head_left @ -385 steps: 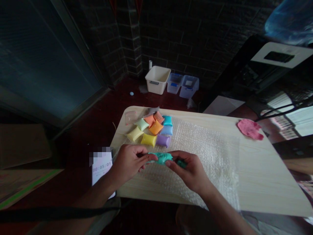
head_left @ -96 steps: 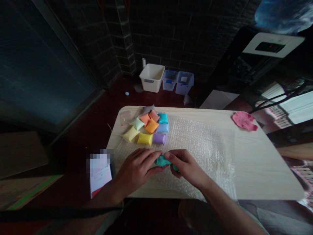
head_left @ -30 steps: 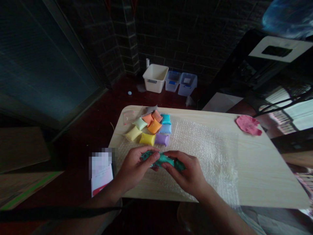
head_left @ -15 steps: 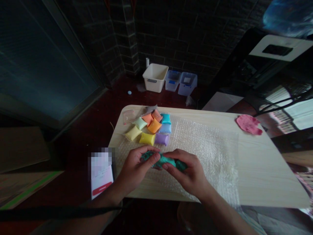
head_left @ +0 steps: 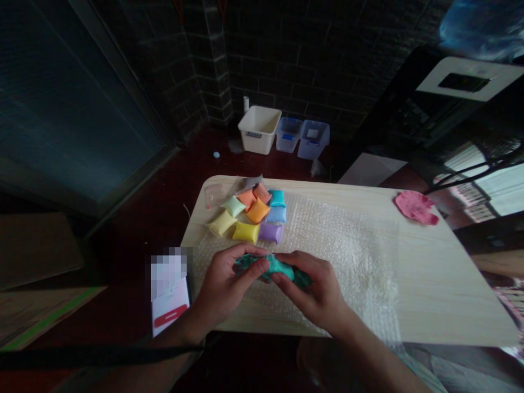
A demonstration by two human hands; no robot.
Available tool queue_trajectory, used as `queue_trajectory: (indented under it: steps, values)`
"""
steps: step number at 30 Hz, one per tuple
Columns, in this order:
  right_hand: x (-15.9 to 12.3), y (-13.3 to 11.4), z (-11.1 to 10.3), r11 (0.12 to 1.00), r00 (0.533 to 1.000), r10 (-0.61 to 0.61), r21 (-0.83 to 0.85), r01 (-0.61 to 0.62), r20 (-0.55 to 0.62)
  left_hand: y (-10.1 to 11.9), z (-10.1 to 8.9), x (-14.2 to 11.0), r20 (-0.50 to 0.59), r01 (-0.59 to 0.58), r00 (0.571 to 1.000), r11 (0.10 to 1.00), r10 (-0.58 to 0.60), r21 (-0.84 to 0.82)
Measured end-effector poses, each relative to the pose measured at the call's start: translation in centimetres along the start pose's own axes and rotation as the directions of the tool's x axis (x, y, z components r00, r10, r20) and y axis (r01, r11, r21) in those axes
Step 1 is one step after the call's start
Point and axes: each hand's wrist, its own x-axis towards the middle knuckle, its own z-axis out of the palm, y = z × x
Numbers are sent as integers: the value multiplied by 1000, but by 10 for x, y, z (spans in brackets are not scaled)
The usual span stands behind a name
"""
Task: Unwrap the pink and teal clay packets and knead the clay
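Between my two hands, above the near side of the table point(head_left: 442, 284), is a lump of green modelling clay point(head_left: 280, 267). My left hand point(head_left: 229, 278) is closed round its left end, where clear plastic film seems to cling to the clay, thumb on top. My right hand point(head_left: 313, 281) pinches the right part with thumb and fingertips, and more green clay sits inside its curled fingers. Just beyond lie a yellow clay packet point(head_left: 246, 232) and a purple clay packet point(head_left: 271, 232), in front of several other coloured packets. The undersides of both hands are hidden.
Bubble wrap point(head_left: 339, 245) covers the table's middle. A flat pink clay piece point(head_left: 415, 207) lies at the far right. A phone point(head_left: 170, 297) is beside the left edge. A cream basket point(head_left: 260, 131) and two clear bins point(head_left: 313, 141) stand on the floor beyond.
Earlier, my left hand lay over the clay with fingers extended; now it grips the left end with its thumb on top. In the last second both hands hardly shift.
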Motion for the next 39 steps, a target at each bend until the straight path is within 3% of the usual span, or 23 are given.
queue_trajectory:
  steps: [6, 14, 20, 23, 25, 28, 39]
  values:
    - [-2, 2, 3, 996, 996, 56, 69, -51, -71, 1, -1, 1, 11, 34, 999, 999, -34, -35]
    - [1, 6, 6, 897, 969, 239, 370, -243, 57, -3, -4, 0, -21, -39, 999, 997, 40, 69]
    - [0, 4, 4, 895, 963, 249, 356, -269, 100, -5, -3, 1, -31, -30, 999, 998, 32, 50]
    - [-1, 3, 2, 924, 976, 200, 314, -218, 89, -8, -2, 3, 23, 62, 998, 995, -60, -74]
    - [0, 4, -1, 937, 980, 173, 291, -195, 99, -10, -4, 4, 115, 185, 979, 972, -169, -147]
    - [1, 6, -5, 931, 972, 190, 289, -222, 134, -10, -8, 4, 218, 332, 927, 939, -306, -94]
    - [6, 11, -12, 850, 929, 280, 387, -356, 241, 14, -17, 1, 333, 486, 791, 857, -514, 170]
